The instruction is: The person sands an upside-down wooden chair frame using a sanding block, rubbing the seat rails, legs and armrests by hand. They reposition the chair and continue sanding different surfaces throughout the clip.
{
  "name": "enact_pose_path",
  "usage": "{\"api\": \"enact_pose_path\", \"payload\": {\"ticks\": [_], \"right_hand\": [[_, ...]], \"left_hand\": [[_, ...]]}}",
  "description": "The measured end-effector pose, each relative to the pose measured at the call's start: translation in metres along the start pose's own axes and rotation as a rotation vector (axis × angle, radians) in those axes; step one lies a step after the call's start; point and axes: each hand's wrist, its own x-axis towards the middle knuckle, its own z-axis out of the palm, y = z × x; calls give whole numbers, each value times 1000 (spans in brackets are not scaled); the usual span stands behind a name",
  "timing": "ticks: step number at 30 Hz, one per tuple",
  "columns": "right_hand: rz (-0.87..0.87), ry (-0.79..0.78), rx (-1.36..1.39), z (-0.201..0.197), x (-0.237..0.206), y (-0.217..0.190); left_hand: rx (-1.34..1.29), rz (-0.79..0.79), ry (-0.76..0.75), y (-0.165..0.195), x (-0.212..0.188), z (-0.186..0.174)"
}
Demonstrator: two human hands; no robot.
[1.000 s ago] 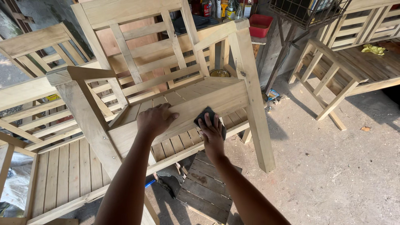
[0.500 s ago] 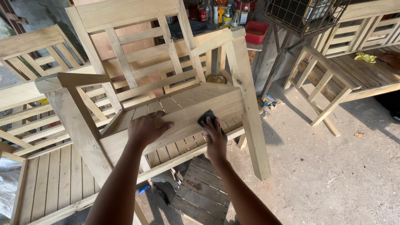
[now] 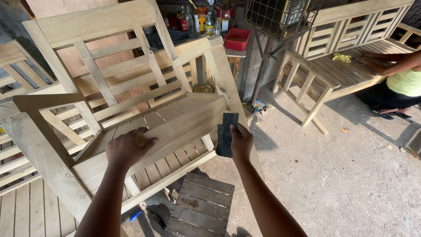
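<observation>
Head view: our right hand [image 3: 242, 141] clamps the sandpaper [image 3: 226, 134] at the rail's [image 3: 175, 131] right end, left hand [image 3: 127, 148] spread flat mid-rail, rail running leftward.

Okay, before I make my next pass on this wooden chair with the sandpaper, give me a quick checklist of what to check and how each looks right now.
1. Sandpaper sheet gripped in right hand: ok, fingers hold its edge.
2. Left hand bracing the chair's front rail: ok, palm flat on the board.
3. Left hand apart from the sandpaper: ok, apart along the rail.
4. Wooden chair steady: cannot tell, it sits tilted and its feet are hidden.
5. Abrasive side facing the wood: cannot tell.
6. Other person at the bench: ok, well away.
</observation>
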Motion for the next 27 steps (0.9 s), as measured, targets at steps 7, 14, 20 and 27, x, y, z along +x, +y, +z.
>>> {"api": "enact_pose_path", "payload": {"ticks": [7, 14, 20, 27], "right_hand": [[-428, 339, -373, -28, 32, -4], [-399, -258, -657, 18, 44, 4], [-420, -298, -802, 29, 53, 16], [-450, -243, -984, 40, 67, 12]], "left_hand": [[26, 4, 2, 2, -5, -5], [9, 19, 1, 6, -9, -12], [-13, 43, 80, 6, -12, -13], [3, 62, 145, 6, -11, -5]]}}
